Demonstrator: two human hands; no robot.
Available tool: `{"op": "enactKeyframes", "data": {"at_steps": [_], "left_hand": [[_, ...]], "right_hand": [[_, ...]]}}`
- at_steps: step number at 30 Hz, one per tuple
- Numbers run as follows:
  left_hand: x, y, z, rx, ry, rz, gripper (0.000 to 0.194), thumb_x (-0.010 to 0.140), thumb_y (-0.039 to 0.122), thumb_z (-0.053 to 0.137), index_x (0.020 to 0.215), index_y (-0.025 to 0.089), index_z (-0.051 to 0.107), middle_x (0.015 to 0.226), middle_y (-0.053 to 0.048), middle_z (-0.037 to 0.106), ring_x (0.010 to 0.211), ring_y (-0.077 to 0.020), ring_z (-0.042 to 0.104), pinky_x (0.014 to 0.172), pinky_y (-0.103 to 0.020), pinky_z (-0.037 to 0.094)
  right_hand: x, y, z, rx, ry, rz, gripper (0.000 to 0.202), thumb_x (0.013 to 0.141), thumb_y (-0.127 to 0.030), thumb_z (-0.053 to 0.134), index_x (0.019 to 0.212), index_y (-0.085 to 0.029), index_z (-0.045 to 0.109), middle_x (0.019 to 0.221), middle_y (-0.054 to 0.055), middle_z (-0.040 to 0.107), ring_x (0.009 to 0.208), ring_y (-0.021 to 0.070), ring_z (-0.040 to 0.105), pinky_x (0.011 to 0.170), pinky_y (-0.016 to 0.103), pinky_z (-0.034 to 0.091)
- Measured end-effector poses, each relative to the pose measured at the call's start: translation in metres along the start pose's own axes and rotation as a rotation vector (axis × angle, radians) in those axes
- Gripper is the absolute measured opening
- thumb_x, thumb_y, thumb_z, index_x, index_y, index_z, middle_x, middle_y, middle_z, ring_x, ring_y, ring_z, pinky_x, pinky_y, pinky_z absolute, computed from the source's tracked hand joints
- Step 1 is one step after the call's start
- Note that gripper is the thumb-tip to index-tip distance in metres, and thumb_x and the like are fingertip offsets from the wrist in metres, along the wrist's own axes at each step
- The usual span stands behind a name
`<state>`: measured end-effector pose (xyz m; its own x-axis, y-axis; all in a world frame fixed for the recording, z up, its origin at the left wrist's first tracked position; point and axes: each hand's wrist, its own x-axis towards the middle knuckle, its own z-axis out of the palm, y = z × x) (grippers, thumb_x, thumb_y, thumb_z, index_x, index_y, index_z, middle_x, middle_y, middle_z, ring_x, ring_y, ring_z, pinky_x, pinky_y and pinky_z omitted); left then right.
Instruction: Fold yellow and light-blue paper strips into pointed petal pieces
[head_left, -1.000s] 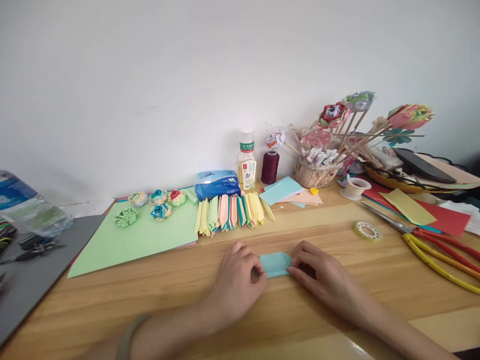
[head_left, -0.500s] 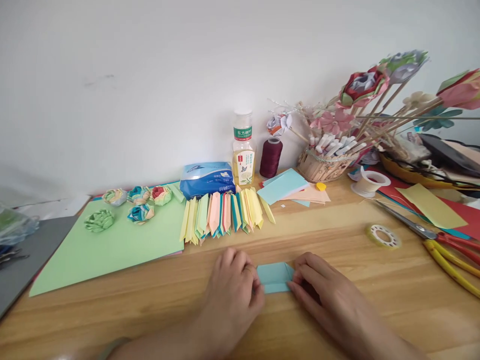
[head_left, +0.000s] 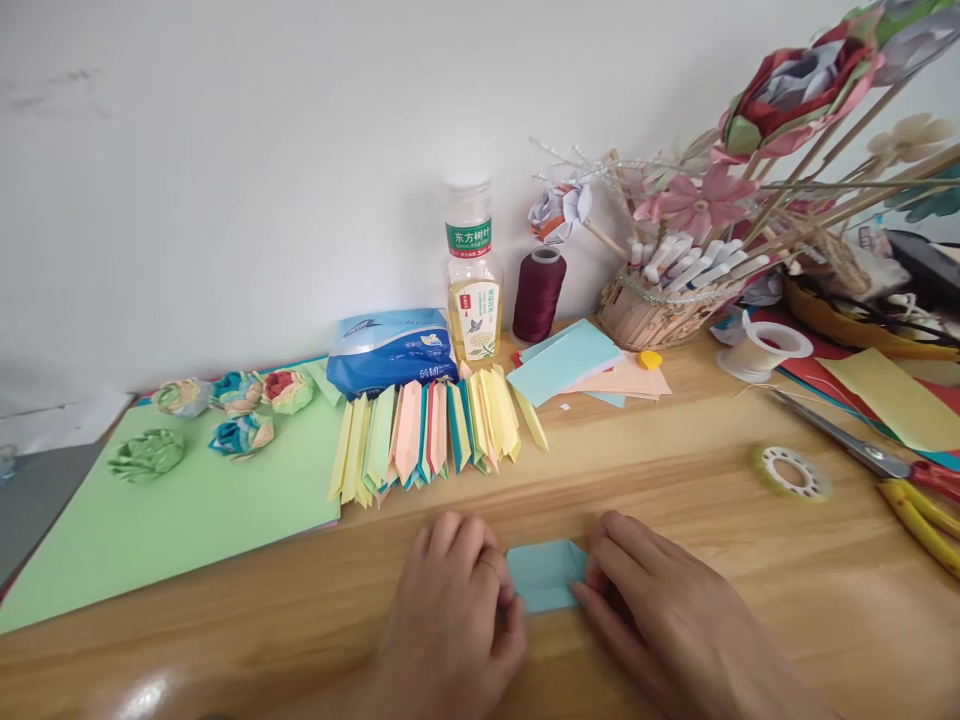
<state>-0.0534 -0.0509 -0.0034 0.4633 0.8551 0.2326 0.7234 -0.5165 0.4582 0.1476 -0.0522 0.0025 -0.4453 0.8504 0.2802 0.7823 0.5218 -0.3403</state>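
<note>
While the left hand, fingers curled nearly closed, holds the left end of a light-blue folded paper rectangle at the lower centre of the frame, the right hand, likewise curled, pinches its right end between thumb and fingers. Paper lies flat on a wood-grain tabletop. Above the left hand, multicoloured folded paper strips stand in a row. At right lies a round yellow tape roll; at left, five folded-paper rosettes rest on a pale-green paper sheet.
</note>
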Motion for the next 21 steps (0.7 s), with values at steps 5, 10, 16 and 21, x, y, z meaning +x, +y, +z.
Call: {"op": "enactKeyframes", "data": {"at_steps": [5, 10, 16, 21], "left_hand": [[0.000, 0.000, -0.002, -0.024, 0.009, 0.012, 0.008, 0.074, 0.013, 0.047, 0.069, 0.019, 0.045, 0.075, -0.004, 0.050, 0.071, -0.0203, 0.044, 0.059, -0.034, 0.038], [-0.005, -0.005, -0.005, -0.046, -0.029, 0.031, 0.010, 0.082, 0.013, 0.043, 0.079, 0.020, 0.050, 0.084, -0.005, 0.051, 0.074, -0.0197, 0.048, 0.061, -0.032, 0.042], [-0.009, -0.008, 0.013, -0.041, 0.037, -0.006, 0.018, 0.087, 0.041, 0.052, 0.087, 0.024, 0.057, 0.080, -0.003, 0.056, 0.074, -0.0187, 0.052, 0.063, -0.029, 0.046], [-0.003, 0.002, 0.021, 0.090, 0.424, 0.034, 0.035, 0.093, 0.046, 0.041, 0.070, 0.022, 0.052, 0.062, 0.001, 0.052, 0.059, -0.0145, 0.047, 0.058, -0.028, 0.040]], "right_hand": [[-0.002, 0.004, -0.002, 0.013, -0.018, 0.010, 0.012, 0.085, -0.023, 0.047, 0.073, -0.023, 0.045, 0.070, 0.002, 0.052, 0.059, 0.0158, 0.052, 0.049, 0.027, 0.042], [-0.001, 0.010, -0.002, 0.070, -0.077, 0.009, 0.008, 0.085, -0.021, 0.049, 0.078, -0.023, 0.047, 0.073, 0.001, 0.053, 0.062, 0.0155, 0.053, 0.051, 0.026, 0.043], [0.000, 0.012, -0.010, 0.029, -0.072, -0.158, 0.021, 0.092, -0.019, 0.037, 0.080, -0.022, 0.054, 0.071, 0.002, 0.058, 0.059, 0.0153, 0.053, 0.050, 0.028, 0.041], [-0.002, 0.010, -0.026, -0.027, -0.095, -0.432, 0.033, 0.092, -0.012, 0.030, 0.110, -0.020, 0.057, 0.081, 0.004, 0.070, 0.061, 0.0181, 0.058, 0.054, 0.033, 0.044]]}}
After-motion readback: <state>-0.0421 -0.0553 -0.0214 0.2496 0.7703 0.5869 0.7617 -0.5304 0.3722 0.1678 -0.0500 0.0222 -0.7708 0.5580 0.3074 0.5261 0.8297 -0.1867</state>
